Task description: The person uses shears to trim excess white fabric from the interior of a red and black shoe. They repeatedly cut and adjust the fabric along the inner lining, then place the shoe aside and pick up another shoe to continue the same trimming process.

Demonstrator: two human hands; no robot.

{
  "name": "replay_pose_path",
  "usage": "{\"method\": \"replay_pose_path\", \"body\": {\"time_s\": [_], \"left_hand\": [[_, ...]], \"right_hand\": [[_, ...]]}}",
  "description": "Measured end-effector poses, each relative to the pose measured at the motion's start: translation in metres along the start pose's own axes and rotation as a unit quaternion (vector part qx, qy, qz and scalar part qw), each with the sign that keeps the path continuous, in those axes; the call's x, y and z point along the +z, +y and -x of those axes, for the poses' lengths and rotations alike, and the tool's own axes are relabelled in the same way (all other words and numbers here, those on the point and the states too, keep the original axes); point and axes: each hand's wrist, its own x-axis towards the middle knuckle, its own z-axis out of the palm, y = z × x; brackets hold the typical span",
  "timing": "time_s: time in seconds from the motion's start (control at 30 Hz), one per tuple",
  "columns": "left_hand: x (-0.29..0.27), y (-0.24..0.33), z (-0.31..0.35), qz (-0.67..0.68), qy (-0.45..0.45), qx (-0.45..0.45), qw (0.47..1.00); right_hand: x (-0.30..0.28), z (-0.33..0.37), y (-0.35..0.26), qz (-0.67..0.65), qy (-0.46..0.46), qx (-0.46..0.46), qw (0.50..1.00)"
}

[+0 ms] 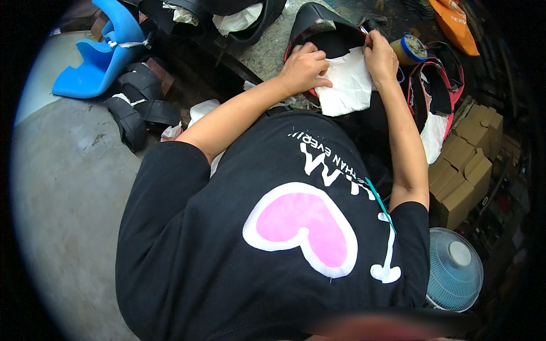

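Centrally, at the top of the view, a white crumpled sheet of paper-like lining (348, 85) lies over a black curved moulded shell (324, 31) on the grey surface (267, 54). Left hand (302, 67) presses flat on the sheet's left edge, fingers spread, not closed round anything. Right hand (380, 57) pinches the sheet's upper right corner against the shell rim, its grip narrow. The sheet's long axis runs from the shell down toward the person; both hands touch it, neither nearer. A blue-lidded round tin (410, 49) stands just right.
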Motion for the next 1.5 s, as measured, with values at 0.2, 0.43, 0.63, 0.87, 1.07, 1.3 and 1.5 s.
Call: {"method": "replay_pose_path", "body": {"time_s": [0.2,0.43,0.63,0.87,1.07,1.3,1.5], "left_hand": [[0.005,-0.006,-0.016,0.006,-0.063,-0.031,0.998],[-0.014,-0.012,-0.007,0.129,0.006,-0.068,0.989],[-0.017,-0.02,-0.012,0.14,-0.023,-0.202,0.969],[-0.012,-0.011,-0.005,0.072,-0.012,-0.161,0.984],[-0.022,-0.018,0.0,0.067,0.003,-0.007,0.998],[-0.027,-0.016,0.012,0.088,0.048,-0.048,0.994],[-0.027,-0.014,0.0,0.059,0.029,-0.123,0.99]], "right_hand": [[-0.008,0.031,-0.044,-0.19,-0.036,-0.223,0.955],[0.012,0.027,-0.02,-0.012,-0.207,-0.098,0.973],[0.016,0.02,-0.015,-0.088,-0.274,-0.127,0.949],[0.03,0.038,-0.005,-0.04,-0.232,-0.175,0.956],[0.022,0.041,-0.019,-0.002,-0.232,-0.108,0.967],[0.012,0.039,-0.036,-0.056,-0.242,-0.07,0.966],[0.022,0.055,-0.05,0.028,-0.201,-0.163,0.966]]}}
